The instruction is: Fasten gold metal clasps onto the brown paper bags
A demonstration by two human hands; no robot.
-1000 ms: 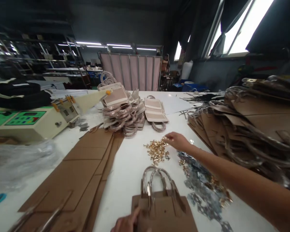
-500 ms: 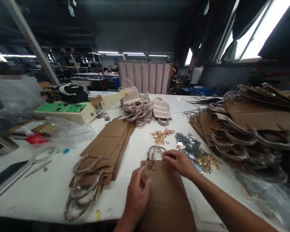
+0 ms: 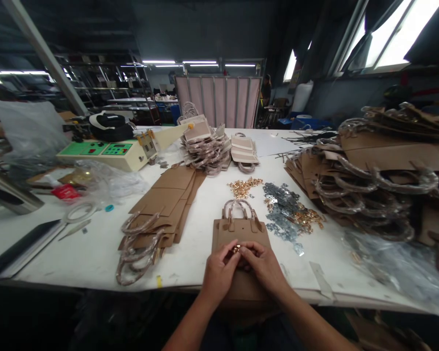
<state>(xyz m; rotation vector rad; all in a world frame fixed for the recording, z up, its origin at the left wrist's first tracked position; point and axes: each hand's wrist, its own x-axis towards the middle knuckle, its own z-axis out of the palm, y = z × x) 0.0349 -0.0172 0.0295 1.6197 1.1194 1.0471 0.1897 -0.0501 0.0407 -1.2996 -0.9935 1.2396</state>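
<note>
With the hands taken as dial centre and twelve o'clock pointing across the table, a small gold fitting is held at the centre, above the brown bag panel. The thumb and fingertips of the left hand are closed on the fitting, and those of the right hand are brought against it from the opposite side; the hands are thus nearly together. A fingertip grip is presumably used because the part is too small for the palm. The panel is laid flat with its wrapped handles at twelve o'clock, by which the dark hole between them is left exposed (whether the panel is also pressed by the hands cannot be told). Loose gold fittings are heaped at twelve o'clock and grey metal plates between one and two, apparently so that both can be reached without leaning. Further brown panels are layered at ten o'clock and a taller stack is piled at two, probably so that the middle is left free.
</note>
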